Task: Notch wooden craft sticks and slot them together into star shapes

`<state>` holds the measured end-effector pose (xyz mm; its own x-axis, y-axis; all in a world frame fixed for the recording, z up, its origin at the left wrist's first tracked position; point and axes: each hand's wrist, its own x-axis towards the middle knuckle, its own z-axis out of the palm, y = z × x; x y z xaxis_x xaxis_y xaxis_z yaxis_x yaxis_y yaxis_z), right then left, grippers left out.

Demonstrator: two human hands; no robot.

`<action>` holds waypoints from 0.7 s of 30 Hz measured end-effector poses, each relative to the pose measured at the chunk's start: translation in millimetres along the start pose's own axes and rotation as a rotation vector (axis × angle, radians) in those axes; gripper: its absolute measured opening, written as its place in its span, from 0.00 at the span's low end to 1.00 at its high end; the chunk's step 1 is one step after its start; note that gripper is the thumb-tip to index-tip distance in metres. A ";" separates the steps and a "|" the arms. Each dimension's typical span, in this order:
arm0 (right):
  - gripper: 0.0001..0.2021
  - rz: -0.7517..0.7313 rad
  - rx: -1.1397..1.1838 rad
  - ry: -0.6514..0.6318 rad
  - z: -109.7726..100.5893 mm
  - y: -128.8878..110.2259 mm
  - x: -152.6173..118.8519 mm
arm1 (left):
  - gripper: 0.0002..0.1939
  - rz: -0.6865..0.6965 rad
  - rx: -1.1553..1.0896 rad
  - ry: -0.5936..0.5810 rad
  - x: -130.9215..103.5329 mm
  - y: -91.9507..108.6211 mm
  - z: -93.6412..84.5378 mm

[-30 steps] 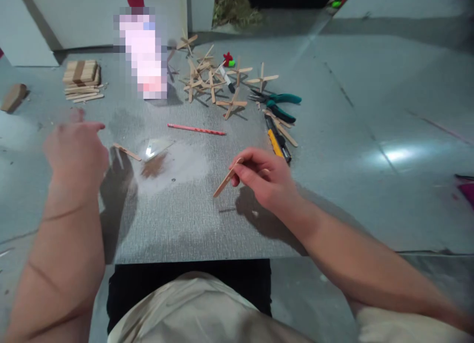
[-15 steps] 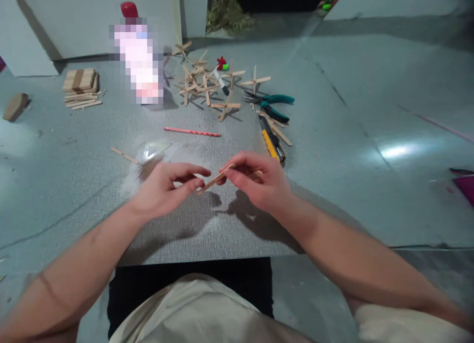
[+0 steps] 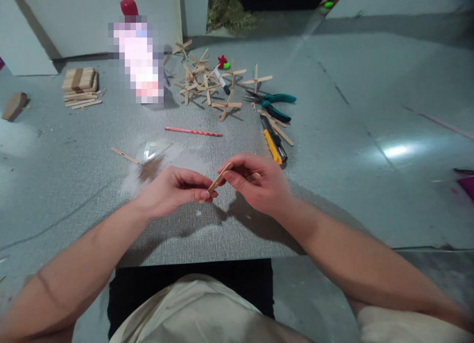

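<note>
Near the table's front edge, both hands meet at a slim wooden craft stick (image 3: 219, 179). My left hand (image 3: 181, 187) pinches its lower left end between thumb and fingers. Closed on its upper part is my right hand (image 3: 255, 180). The tip of a second wooden piece (image 3: 255, 176) shows between the right fingers; whether it is joined to the first stick I cannot tell. Beyond the hands lies a red patterned pencil (image 3: 192, 131). A single craft stick (image 3: 125, 155) rests left of a clear set square (image 3: 153, 150) and a brown dusty patch.
Several crossed craft-stick pieces (image 3: 226, 105) stand at the back, with a marker (image 3: 221, 80) among them. Teal-handled pliers (image 3: 276, 106) and a yellow utility knife (image 3: 273, 141) lie to the right. A bundle of craft sticks (image 3: 79, 80) and a red-capped bottle (image 3: 129, 7) are back left.
My left fingers have closed onto the lower end of the craft stick, which they were hovering beside. The stick has tilted a little steeper; my right hand keeps its hold.
</note>
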<state>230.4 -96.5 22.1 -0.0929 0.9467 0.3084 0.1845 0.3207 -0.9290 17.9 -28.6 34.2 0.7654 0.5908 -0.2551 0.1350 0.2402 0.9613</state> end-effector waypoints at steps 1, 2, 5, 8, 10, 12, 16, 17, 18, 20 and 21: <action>0.08 -0.007 -0.005 -0.002 0.0 0.5 0.2 | 0.09 -0.011 -0.015 0.000 0.3 -0.9 0.4; 0.10 -0.014 -0.013 -0.006 0.1 0.8 0.2 | 0.08 -0.020 -0.032 0.002 0.4 -1.6 0.8; 0.13 -0.022 -0.047 0.001 1.5 1.5 -1.4 | 0.05 -0.030 -0.074 0.001 -0.3 -2.8 2.0; 0.17 -0.037 0.050 0.126 4.8 1.3 -4.1 | 0.05 -0.038 -0.126 0.015 -0.8 -3.2 2.9; 0.19 -0.105 0.148 0.239 6.9 0.6 -5.7 | 0.06 -0.034 -0.154 0.047 -0.5 -3.5 3.3; 0.22 -0.181 0.144 0.342 7.9 -0.3 -7.2 | 0.06 -0.031 -0.163 0.093 -0.2 -3.8 3.9; 0.28 -0.158 0.055 0.308 5.4 -2.7 -11.0 | 0.06 -0.042 -0.160 0.188 -0.7 -3.6 6.0; 0.27 -0.163 0.036 0.242 4.3 -3.7 -11.6 | 0.06 -0.038 -0.153 0.201 -1.0 -3.4 6.6; 0.25 -0.190 0.006 0.178 3.2 -5.0 -11.8 | 0.06 -0.031 -0.144 0.211 -1.2 -3.1 7.2; 0.20 -0.275 -0.095 0.081 1.7 -8.2 -11.0 | 0.06 -0.020 -0.133 0.225 -1.4 -2.4 8.3; 0.18 -0.311 -0.147 0.056 1.4 -9.9 -10.1 | 0.06 -0.016 -0.133 0.230 -1.4 -2.2 8.7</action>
<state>228.1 -109.4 28.0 -0.1134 0.8020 0.5865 0.2951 0.5909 -0.7509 22.0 -36.7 33.4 0.5988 0.7419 -0.3016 0.0505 0.3409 0.9387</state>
